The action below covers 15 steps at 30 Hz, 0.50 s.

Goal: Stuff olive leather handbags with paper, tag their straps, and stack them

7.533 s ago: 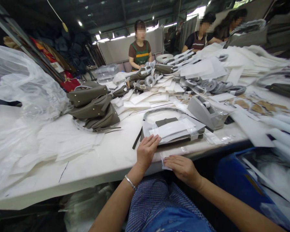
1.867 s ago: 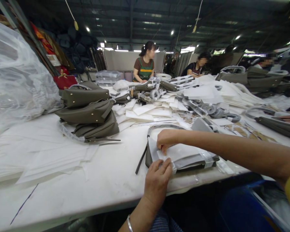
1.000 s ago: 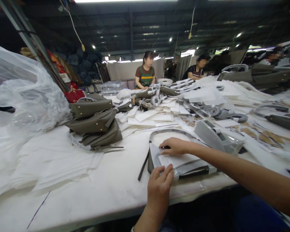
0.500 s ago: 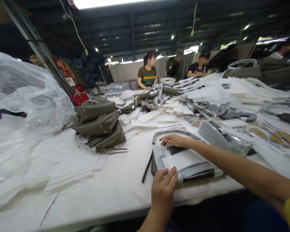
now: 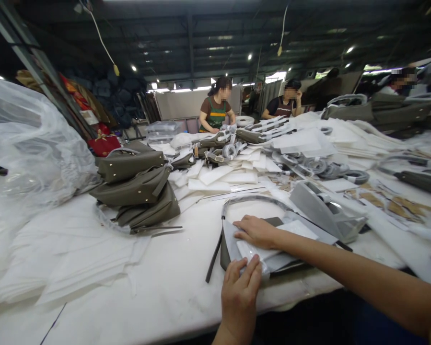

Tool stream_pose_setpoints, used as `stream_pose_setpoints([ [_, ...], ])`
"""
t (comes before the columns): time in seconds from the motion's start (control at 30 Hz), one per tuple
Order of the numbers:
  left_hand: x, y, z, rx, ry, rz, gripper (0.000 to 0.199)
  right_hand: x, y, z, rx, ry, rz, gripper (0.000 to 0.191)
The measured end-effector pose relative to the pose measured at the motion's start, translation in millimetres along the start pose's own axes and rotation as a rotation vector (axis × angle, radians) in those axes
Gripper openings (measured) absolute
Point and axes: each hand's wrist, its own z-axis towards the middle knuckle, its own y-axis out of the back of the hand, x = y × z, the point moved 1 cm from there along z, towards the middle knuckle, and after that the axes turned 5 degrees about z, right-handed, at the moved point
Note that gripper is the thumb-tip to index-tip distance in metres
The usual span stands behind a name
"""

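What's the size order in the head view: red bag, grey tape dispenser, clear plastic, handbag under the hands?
1. Clear plastic
2. Handbag, partly covered
3. Grey tape dispenser
4. Red bag; farther back, so true size unsure

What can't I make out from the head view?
Hidden or unclear in the head view:
Bag: lower right corner, behind the right forearm.
Flap: left end, under the right grip.
Clear tape: partly under the left grip; whether it's stuck is unclear.
Plastic sheet: cut off by the left edge.
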Motion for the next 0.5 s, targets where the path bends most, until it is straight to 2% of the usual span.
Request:
stream_pose_setpoints([
  [0.13,1,-1.8,-2,0.005,-0.014,0.004,0.027,-3,1,11,-0.008,-0.050,-0.003,0.052],
  [0.37,1,1.5,4,0.007,-0.034,-0.011,0.033,-3,8,26,-0.057,-0.073,0.062,0.034],
  [0.43,-1,8.0,6,0.033,-0.031,-0.033,0.036,-5,17,21,-0.113,-0.088,0.095,0.030],
  [0.5,-2,19.2,8,0.094,-0.020,-0.104,0.041,-9,28,4,-0.203,-0.125,0.110,0.032],
])
